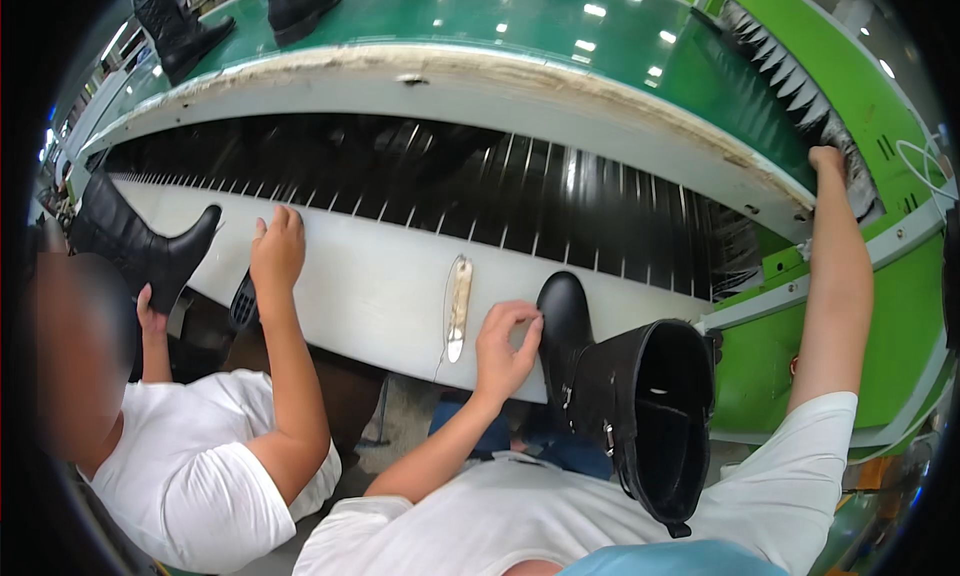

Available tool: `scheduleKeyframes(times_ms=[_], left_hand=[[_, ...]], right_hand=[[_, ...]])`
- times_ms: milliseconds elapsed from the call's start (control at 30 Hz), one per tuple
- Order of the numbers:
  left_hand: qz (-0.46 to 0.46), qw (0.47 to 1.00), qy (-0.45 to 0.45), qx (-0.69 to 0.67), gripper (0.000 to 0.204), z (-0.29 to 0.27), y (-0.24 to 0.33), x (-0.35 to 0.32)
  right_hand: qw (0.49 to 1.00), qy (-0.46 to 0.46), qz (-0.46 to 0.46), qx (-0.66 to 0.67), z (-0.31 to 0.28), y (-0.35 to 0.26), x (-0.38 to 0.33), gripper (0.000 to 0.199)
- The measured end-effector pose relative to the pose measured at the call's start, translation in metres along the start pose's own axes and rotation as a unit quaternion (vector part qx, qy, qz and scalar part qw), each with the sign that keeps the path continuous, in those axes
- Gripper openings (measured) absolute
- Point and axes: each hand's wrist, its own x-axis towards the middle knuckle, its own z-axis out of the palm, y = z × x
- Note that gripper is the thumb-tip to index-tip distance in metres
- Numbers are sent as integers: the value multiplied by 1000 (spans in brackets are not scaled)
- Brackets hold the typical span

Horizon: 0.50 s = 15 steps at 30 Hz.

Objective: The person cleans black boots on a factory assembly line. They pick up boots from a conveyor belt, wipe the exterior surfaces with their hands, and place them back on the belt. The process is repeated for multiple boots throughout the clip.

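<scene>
A black boot (566, 321) with buckles lies over the front edge of the white ledge (380, 276), its toe on the ledge and its open shaft toward me. My left hand (507, 348) is beside the toe, thumb and fingertips closed in a pinch against or near it. Whatever they hold is too small to make out. Far to the right, my right hand (827, 159) reaches to the fringed opening (785, 71) of a green machine; its fingers are mostly hidden. A small tool (460, 306) with a pale handle and metal tip lies left of my left hand.
At left, a co-worker in a white shirt (200, 456) holds another black boot (150, 241); a dark ridged sole (243, 302) is near their other hand. Behind the ledge runs a dark slatted trough (450, 181). Above it, black boots (298, 6) stand on a green belt (480, 26).
</scene>
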Motion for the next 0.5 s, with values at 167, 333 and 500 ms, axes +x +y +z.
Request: scheduleKeyframes(times_ms=[167,333,500], left_hand=[[-17,995,37,89,8,-26,0,-5],[-1,1000,-4,8,8,12,-1,4],[-45,999,19,-20,9,-11,-6,2]], right_hand=[[993,-92,-57,48,81,-84,-38,55],[797,-101,87,589,21,-34,13,47],[528,-179,68,827,-68,-115,-198,34]])
